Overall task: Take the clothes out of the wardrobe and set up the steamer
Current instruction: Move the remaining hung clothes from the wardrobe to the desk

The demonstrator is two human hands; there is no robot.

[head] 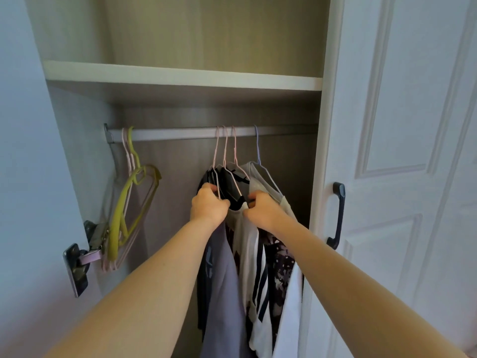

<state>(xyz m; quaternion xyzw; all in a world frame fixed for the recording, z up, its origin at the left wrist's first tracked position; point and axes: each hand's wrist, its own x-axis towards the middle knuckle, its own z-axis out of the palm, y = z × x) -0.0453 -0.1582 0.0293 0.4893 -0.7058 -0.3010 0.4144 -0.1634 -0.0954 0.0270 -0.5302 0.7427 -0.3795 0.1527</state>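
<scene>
The left hand (209, 205) is closing its grip on the dark garments at their pink hangers (225, 156), and the right hand (263, 209) is pinching the pale clothes (247, 257) beside them. The clothes are hanging directly under both grips, in the wardrobe, from the rail (180, 133). To do this well, I think the hooks (four of them) should be lifted together over the rail.

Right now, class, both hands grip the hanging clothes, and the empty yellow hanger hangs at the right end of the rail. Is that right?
Not quite. The head view shows the yellow hanger at the left end of the rail. The left hand and right hand do grip the hanging clothes.
</scene>
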